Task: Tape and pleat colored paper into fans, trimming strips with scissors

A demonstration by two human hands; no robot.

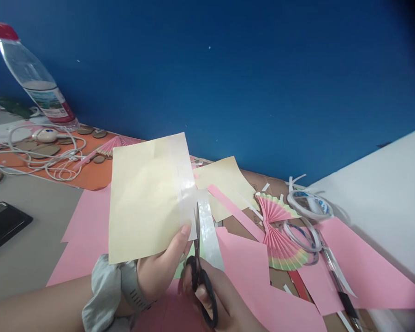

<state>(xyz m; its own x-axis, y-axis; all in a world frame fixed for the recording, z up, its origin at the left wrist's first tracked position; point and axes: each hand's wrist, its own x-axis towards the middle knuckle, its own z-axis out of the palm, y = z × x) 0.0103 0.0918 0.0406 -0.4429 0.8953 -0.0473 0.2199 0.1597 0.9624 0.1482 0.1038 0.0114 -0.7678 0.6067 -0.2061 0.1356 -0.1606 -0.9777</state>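
A pale yellow sheet of paper (143, 198) is held up by my left hand (166, 269), with the thumb on its lower right corner. Along the sheet's right edge runs a whitish, shiny strip of tape (186, 177). My right hand (219, 297) grips black-handled scissors (198, 263), blades pointing up beside the sheet's right edge. A second whitish, shiny strip (210, 230) stands just right of the blades. Whether the blades touch the paper, I cannot tell. Pink paper (244, 258) lies under and around my hands.
To the right lie a pleated pink fan (280, 235), tape rolls (309, 205), a pen (342, 286) and more pink paper (376, 272). Another yellow sheet (224, 177) lies behind. On the left are a bottle (43, 83), white cable (58, 161) and black phone (7, 226). A blue panel (228, 83) rises behind.
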